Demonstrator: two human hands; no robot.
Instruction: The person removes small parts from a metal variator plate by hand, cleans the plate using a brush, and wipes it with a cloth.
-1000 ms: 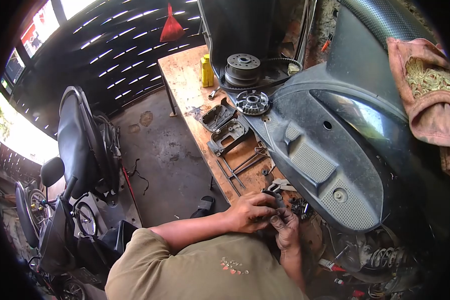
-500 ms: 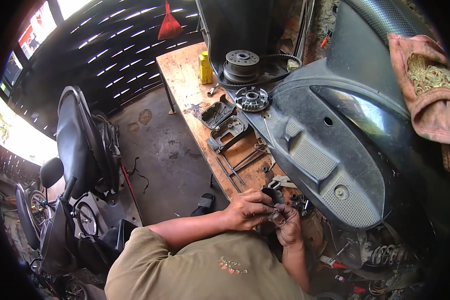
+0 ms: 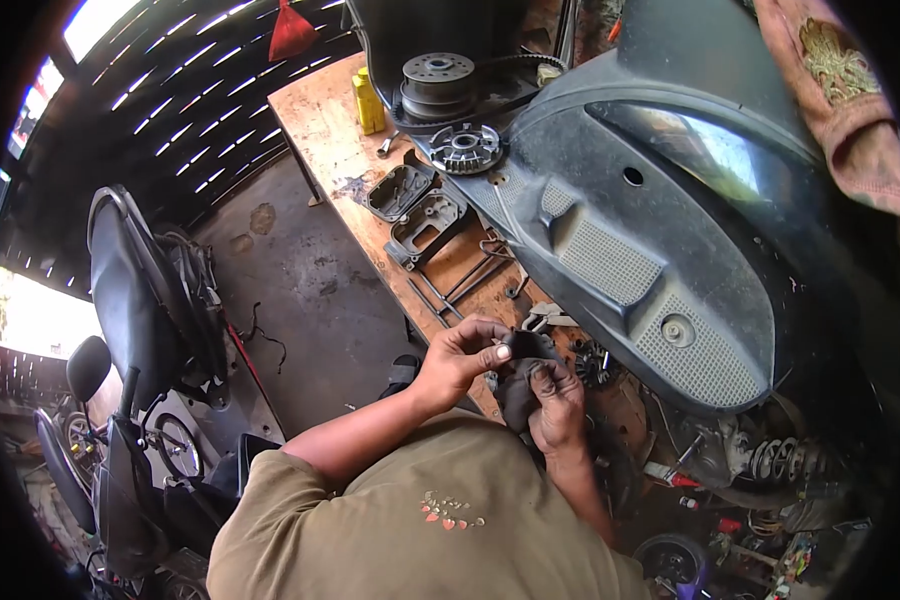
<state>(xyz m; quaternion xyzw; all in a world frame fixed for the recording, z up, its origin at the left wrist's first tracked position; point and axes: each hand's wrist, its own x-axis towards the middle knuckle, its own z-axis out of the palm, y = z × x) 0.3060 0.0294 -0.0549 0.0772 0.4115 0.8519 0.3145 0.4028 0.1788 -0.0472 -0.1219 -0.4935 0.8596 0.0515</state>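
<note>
Both hands bare, close tog. in front of the torso (image 3: 420, 520), by the near end of the workbench (image 3: 315, 112). L forearm (image 3: 365, 440) bare below a short sleeve (image 3: 290, 495), angled up & to the R; L wrist (image 3: 422, 402) approx. in line w/ it. L hand (image 3: 458, 365) bent at the knuckles, fingers curled inward, thumb (image 3: 494, 357) out toward the R hand (image 3: 560, 408), nail showing. R forearm (image 3: 582, 500) comes up from lower R, slanting L to the wrist (image 3: 567, 456). R hand slightly lower than L, thumb raised, fingers bent in a grip, tips partly hidden. Dark smudges on R thumb & fingers.
</note>
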